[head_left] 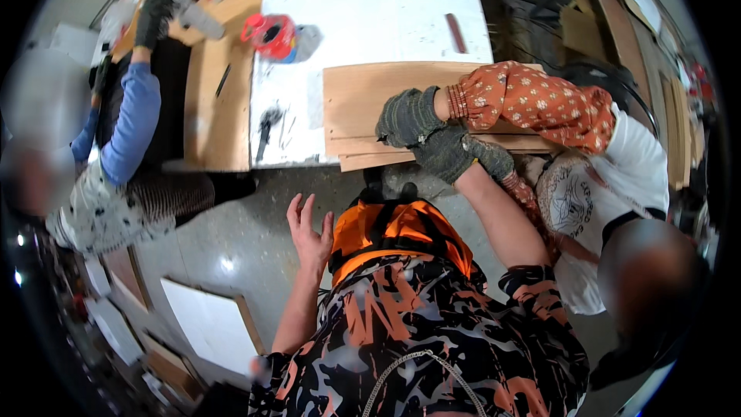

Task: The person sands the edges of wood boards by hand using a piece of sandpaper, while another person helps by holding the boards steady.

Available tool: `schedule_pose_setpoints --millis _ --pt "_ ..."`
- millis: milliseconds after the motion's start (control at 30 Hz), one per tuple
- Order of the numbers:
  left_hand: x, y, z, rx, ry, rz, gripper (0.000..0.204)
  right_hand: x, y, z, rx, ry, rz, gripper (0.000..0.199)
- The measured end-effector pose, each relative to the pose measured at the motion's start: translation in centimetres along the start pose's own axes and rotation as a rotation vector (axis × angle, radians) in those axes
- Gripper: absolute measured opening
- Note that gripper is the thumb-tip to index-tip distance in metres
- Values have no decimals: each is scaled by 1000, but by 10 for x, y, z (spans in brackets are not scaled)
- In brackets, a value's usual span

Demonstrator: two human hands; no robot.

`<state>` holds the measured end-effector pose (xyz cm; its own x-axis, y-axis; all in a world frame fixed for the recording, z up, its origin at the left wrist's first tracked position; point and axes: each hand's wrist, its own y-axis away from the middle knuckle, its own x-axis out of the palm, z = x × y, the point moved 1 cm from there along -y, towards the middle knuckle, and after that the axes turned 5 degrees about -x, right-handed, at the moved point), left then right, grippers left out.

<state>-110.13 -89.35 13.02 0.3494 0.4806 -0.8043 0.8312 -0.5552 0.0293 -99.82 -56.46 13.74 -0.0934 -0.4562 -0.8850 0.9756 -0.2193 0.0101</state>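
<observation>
My bare left hand (310, 241) is raised over the floor beside my orange apron, its fingers apart and nothing in it. My right hand (446, 153), in a dark grey knit glove, is over the front edge of light wood boards (359, 96). A co-worker's gloved hand (407, 117) meets it from the far side, and that person's other gloved hand (494, 159) is close on the right. Where the gloves overlap, my right fingers are hidden. The boards lie stacked, slightly out of line, along the near edge of the white table (370, 15).
A red plastic container (274, 35), cut open, stands on the table. Nearby are a dark tool (267, 127) and a reddish-brown strip (455, 32). The co-worker in floral sleeves (540, 96) stands close at right; another person in blue sleeves (133, 120) works at left. White panels (208, 316) lie at lower left.
</observation>
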Motion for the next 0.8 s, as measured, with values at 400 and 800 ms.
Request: schedule_pose_setpoints --millis 400,800 --pt "9 -25 -52 -332 459 -20 49 9 -21 -10 -225 180 123 61" --pt "43 -190 -91 -61 363 68 36 -16 -68 17 -178 423 520 27"
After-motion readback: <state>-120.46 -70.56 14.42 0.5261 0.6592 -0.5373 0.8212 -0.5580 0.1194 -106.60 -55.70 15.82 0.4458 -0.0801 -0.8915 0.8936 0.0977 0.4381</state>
